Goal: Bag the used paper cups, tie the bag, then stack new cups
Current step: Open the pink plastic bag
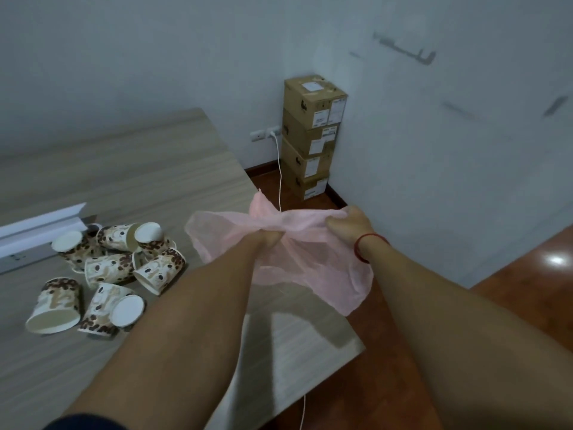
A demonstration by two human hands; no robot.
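- The pink bag (310, 268) is held over the 3 o'clock edge of the table (139, 169), its film clenched by the left hand (269, 238) and right hand (347, 225).
- The used cups (108, 268) lie tipped at 9 o'clock of it.
- The mouth should be found and spread wide first.

A wood-grain bench (155, 169) fills the left side, and a long white strip (43, 225) lies at its left edge. Four cardboard boxes (310, 138) are stacked in the corner on the reddish-brown floor (511, 290). Just beside them is a wall socket (263, 134), from which a white cable (280, 181) hangs down. Dark scuff marks (406, 48) streak the pale wall (434, 181).
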